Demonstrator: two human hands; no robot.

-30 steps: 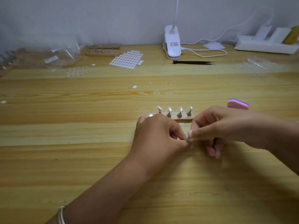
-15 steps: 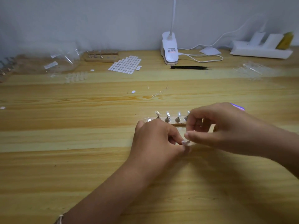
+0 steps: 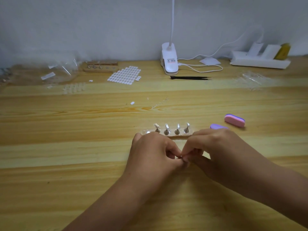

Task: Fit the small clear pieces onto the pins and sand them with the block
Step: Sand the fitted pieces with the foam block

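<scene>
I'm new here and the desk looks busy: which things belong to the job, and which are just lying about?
For the job: pin holder, pink sanding block, small clear piece pinched by left hand and right hand.
Lying about: clip lamp, black tweezers, white sticker sheet, power strip.

Looks dim and flat, with a cool grey cast over the wall (image 3: 66,22) along the top of the frame. Shows no hard light source, only soft, diffuse shadow on the table (image 3: 50,180) beneath the left hand (image 3: 150,152) and right hand (image 3: 215,147) at lower centre. Catches small glints on the pins (image 3: 171,129). Blurs heavily toward the upper left, around the clear bags (image 3: 58,70). Bends straight lines slightly near the edges.
</scene>
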